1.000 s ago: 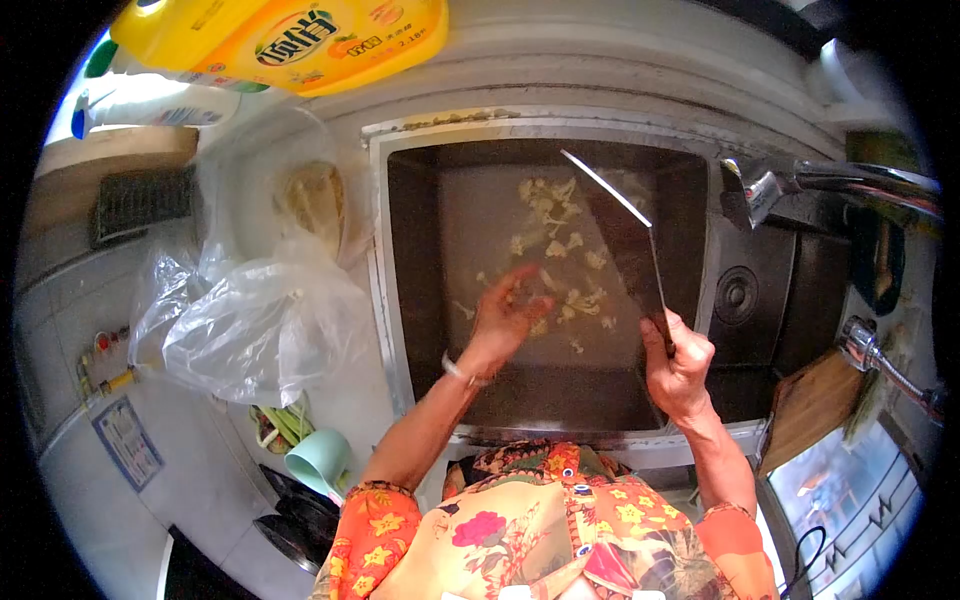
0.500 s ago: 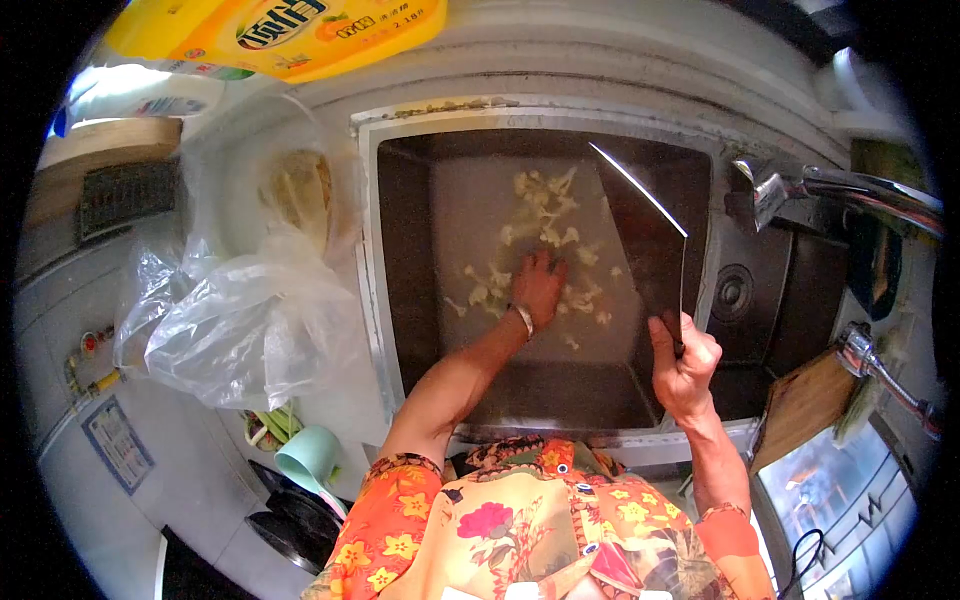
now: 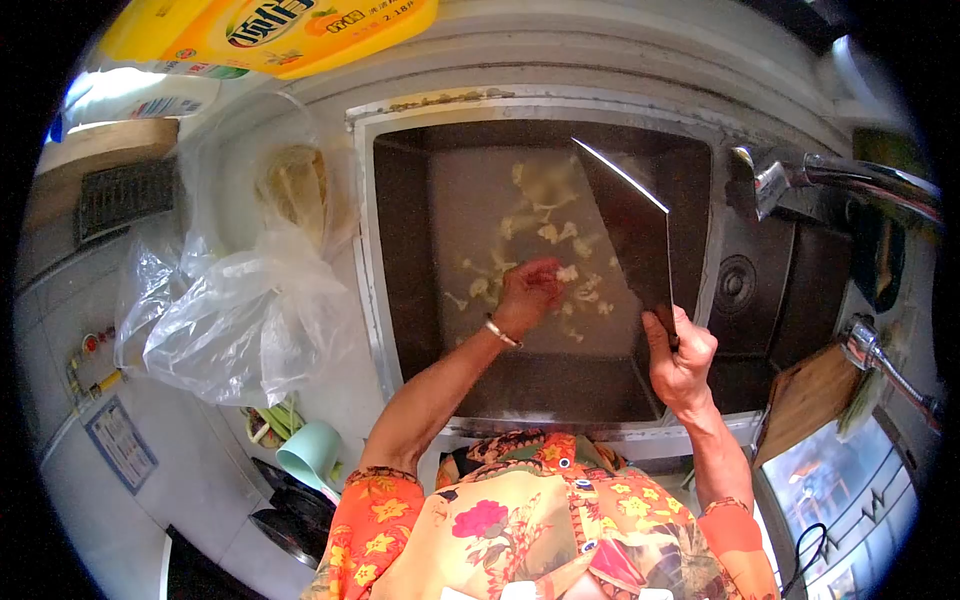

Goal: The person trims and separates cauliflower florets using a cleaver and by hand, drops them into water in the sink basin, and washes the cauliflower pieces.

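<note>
My left hand (image 3: 530, 292), with a bracelet at the wrist, is over the large sink (image 3: 405, 240). Its fingers are closed on a small pale cauliflower floret (image 3: 567, 273). Several other florets (image 3: 550, 233) lie scattered in the cloudy water below and behind it. At the sink's right side, my right hand (image 3: 684, 358) grips the handle of a kitchen cleaver (image 3: 635, 225). The wide dark blade points away from me above the sink, its edge catching the light. The blade hides part of the sink's right side.
A clear plastic bag (image 3: 245, 325) rests on the counter left of the sink. Behind it stands a yellow detergent bottle (image 3: 330, 35). The faucet (image 3: 840, 180) reaches in from the right above a smaller basin (image 3: 740, 290). A wooden board (image 3: 810, 400) leans at the right.
My left hand has lifted from among the florets and turned, now with a floret in its fingers. The cleaver in my right hand has shifted slightly left.
</note>
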A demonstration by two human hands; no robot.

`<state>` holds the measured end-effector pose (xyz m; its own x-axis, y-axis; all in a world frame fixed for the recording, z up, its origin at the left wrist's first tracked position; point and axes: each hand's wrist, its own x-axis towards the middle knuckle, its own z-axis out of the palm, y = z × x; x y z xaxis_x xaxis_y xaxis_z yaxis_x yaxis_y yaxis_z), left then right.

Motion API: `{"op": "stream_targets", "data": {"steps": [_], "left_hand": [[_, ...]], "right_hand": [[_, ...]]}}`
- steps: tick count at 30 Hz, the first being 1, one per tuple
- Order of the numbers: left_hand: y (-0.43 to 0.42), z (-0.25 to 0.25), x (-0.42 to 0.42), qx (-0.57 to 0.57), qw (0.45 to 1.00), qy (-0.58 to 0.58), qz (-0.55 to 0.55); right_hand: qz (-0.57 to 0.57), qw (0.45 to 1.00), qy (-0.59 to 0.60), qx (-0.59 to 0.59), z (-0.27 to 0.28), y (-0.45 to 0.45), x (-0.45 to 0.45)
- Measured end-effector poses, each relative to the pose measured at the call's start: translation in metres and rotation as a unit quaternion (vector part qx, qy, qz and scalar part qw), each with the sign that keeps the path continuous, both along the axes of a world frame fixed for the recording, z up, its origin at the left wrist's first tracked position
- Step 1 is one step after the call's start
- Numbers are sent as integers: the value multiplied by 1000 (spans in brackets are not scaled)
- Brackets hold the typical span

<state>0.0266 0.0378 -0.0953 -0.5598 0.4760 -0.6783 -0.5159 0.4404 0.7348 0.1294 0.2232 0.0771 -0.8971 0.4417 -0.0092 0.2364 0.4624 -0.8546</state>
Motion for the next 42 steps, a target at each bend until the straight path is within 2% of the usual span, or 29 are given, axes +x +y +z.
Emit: {"op": "stream_targets", "data": {"steps": [2,6,8,9,10,11,12,14,15,17,24,26,27,28,29,30,31,32,33,35,36,38,42], "left_hand": [[-5,27,-6,122,967,-184,126],[-16,40,-11,104,959,-208,160],[-24,29,-12,6,997,-39,60],[-26,22,-15,7,997,-37,60],[-26,13,-20,-52,994,98,4],[-19,13,-27,-77,983,164,-26],[-9,22,-38,-108,966,230,-53],[18,48,-62,-226,855,438,-159],[32,59,-72,-225,855,438,-159],[58,69,-88,-315,854,317,-264],[66,-6,-103,-301,843,302,-328],[49,-23,-96,-206,815,469,-272],[42,-24,-96,-206,814,469,-273],[33,-23,-96,-146,897,352,-223],[26,-20,-95,-81,957,223,-169],[19,-16,-94,-81,956,224,-170],[12,-13,-93,17,996,60,-56],[3,-8,-92,112,986,-105,61],[-4,7,-92,111,987,-102,62],[-15,35,-88,261,922,-264,112],[-19,38,-86,261,922,-263,113],[-26,43,-82,367,841,-377,127],[-27,57,-74,413,802,-409,133]], "right_hand": [[-3,999,-27,-19,2,-2,0],[-5,1000,-23,-18,1,-4,-1],[-13,999,-34,-12,2,-4,-2],[-13,999,-33,-12,2,-3,-3],[-17,1000,-17,-4,2,-3,-4],[-22,1000,-2,4,3,-2,-4],[-23,1000,-2,5,3,-1,-4],[-23,999,-22,19,3,2,-1],[-23,999,-22,19,3,1,0],[-25,999,-36,12,2,2,1],[-24,999,-26,20,-5,5,7],[-33,999,-13,22,-6,4,8],[-34,999,-11,21,-5,4,7],[-25,999,-6,22,-2,5,4],[-18,1000,-1,22,0,5,3],[-19,1000,-1,22,0,4,4],[-19,1000,7,21,1,4,4],[-20,999,17,19,1,2,4],[-20,999,19,17,2,1,4],[-20,1000,-2,-14,4,-1,5],[-19,1000,-2,-14,4,-2,5],[-25,999,-7,-32,4,-4,5],[-21,999,-2,-33,4,-4,7]]}}
